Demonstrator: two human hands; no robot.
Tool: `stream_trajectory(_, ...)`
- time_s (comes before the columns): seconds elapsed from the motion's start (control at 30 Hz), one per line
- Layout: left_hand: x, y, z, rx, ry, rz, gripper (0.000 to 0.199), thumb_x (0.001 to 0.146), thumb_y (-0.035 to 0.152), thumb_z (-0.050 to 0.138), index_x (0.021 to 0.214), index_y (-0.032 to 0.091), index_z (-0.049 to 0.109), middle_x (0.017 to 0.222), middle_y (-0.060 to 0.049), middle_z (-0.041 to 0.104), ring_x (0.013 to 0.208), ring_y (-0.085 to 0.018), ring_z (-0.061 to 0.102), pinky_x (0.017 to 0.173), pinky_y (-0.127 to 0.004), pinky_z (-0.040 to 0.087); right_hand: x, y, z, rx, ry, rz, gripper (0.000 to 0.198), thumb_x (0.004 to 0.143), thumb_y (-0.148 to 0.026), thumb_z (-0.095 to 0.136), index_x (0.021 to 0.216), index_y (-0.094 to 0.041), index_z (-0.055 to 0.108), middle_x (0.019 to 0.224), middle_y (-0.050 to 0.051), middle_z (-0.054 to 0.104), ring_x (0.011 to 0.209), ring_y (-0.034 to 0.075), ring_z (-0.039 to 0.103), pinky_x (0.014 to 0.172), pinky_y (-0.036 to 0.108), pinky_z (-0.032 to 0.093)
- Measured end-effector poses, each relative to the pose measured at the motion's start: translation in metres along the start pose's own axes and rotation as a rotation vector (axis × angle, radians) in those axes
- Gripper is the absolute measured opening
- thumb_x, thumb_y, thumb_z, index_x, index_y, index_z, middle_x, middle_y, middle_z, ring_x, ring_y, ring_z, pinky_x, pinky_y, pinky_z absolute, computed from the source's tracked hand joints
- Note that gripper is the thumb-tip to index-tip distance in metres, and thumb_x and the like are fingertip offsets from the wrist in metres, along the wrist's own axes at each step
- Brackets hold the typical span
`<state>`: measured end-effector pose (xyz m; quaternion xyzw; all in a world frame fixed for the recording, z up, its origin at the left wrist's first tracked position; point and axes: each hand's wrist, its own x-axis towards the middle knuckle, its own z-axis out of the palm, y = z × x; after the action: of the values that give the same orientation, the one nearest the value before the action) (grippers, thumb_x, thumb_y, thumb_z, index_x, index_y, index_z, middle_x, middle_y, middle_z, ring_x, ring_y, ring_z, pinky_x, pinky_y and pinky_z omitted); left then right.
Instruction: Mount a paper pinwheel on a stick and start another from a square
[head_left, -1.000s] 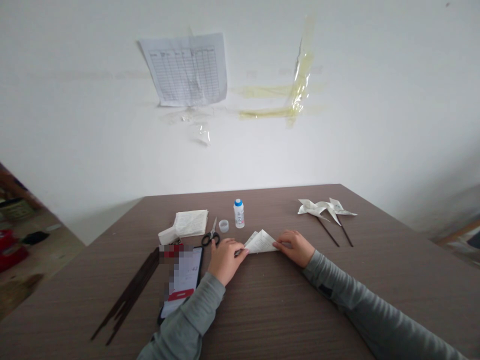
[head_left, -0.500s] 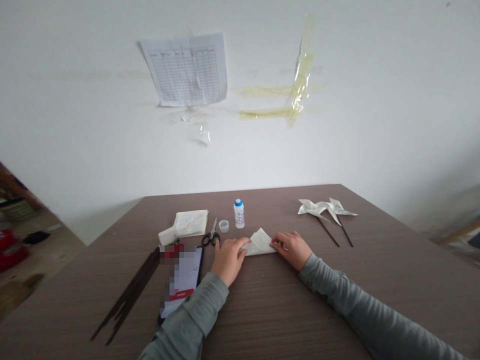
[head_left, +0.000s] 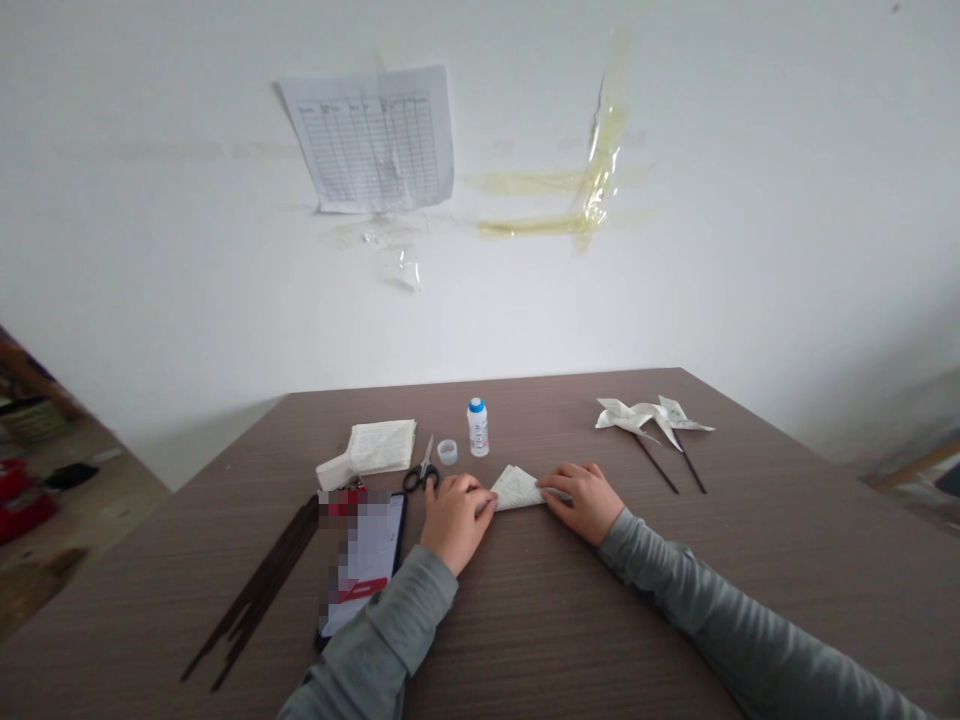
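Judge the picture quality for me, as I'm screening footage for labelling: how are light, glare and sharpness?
Head view: soft light, with the wall greyer toward the right edge; head view: bright glints on the clear tape; head view: print on the folded paper is too small to read, and a pixelated patch covers part of the phone.

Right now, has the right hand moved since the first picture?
Yes, a little: the right hand has shifted slightly left, farther from the pinwheels.
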<state>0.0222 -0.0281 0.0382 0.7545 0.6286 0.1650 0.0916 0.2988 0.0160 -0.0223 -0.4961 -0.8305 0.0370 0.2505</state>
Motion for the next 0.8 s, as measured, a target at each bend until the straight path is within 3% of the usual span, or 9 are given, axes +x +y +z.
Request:
stream_trajectory(0.53,0.0,0.004,-0.006,-0.007,-0.035,-0.035,0.025,0.118,0.019,0.085,0.116,0.034,0.105,0.145,-0.008,0.098,0.156,-0.038,0.081,0.157,-0.084,0.037,0.002,0.01,0.011,-0.052,0.011,0.008,0.033,0.117,-0.029,0.078,0.142,-0.039,0.098,0.122,0.007,0.098,0.114,0.034,0.092,0.103,0.046,0.064)
stream_trajectory(0.8,0.0,-0.001,-0.005,-0.021,-0.031,-0.019,0.026,0.117,0.02,0.083,0.112,0.033,0.105,0.146,-0.008,0.099,0.156,-0.04,0.081,0.155,-0.087,0.036,0.002,0.009,0.012,-0.069,0.012,-0.007,0.029,0.122,-0.028,0.078,0.137,-0.037,0.102,0.122,0.008,0.099,0.113,0.031,0.094,0.105,0.044,0.067)
